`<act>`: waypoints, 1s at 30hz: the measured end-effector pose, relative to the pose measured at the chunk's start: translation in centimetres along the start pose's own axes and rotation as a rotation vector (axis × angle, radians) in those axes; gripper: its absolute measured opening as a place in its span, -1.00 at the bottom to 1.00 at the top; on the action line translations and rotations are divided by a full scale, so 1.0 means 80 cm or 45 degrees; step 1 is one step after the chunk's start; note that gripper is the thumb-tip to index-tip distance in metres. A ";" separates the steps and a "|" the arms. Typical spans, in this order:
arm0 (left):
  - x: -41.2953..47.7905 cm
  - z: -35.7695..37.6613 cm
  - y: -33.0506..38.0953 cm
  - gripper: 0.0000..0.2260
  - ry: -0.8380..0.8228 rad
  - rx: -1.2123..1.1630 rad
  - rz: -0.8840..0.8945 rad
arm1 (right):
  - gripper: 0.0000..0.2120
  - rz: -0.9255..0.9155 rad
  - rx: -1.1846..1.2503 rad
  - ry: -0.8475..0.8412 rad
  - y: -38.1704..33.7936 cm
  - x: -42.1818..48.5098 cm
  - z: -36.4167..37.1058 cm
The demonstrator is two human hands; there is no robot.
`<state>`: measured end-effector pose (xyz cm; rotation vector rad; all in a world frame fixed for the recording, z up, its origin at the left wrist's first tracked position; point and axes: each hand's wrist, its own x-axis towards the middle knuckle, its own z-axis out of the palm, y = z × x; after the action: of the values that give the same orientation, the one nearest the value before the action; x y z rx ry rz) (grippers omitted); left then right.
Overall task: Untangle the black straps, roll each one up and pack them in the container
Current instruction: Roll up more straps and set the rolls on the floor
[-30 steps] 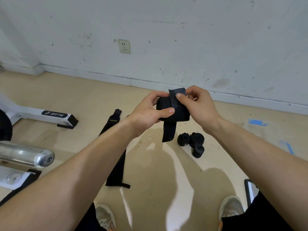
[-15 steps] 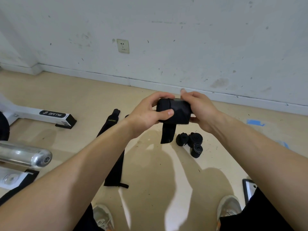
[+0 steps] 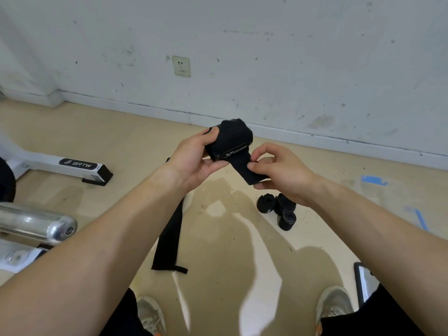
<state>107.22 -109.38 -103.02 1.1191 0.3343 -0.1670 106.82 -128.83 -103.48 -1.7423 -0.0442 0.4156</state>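
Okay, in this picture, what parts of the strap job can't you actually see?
Head view:
Flat strap on the floor: upper part hidden behind the left forearm.
Rolled straps on the floor: partly behind the right wrist, count unsure.
Strap roll in the left hand, right hand pinching its tail: logo too blurred.
Dark-framed object, lower right: cut off by the right leg; cannot tell what it is.

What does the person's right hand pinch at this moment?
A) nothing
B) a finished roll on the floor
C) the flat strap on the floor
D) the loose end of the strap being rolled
D: the right hand pinches the loose end coming off the roll that the left hand grips.
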 end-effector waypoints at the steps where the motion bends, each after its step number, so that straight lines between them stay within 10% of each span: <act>1: 0.001 -0.001 0.000 -0.87 0.016 0.013 0.021 | -0.93 -0.021 0.009 -0.005 -0.001 0.000 0.001; 13: -0.001 0.010 -0.030 -0.73 0.073 0.150 0.092 | -0.74 -0.150 0.313 -0.073 -0.020 0.009 -0.006; 23: -0.015 0.020 -0.041 -0.81 -0.040 0.173 -0.138 | -0.86 -0.487 -0.527 0.238 -0.012 0.019 -0.016; 30: -0.041 0.037 -0.061 -0.77 -0.178 0.325 -0.191 | -0.77 -0.453 -0.383 0.382 0.010 0.028 -0.018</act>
<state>103.22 -114.25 -104.85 1.3270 0.2770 -0.4279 109.19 -129.76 -104.55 -2.0271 -0.2064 -0.1214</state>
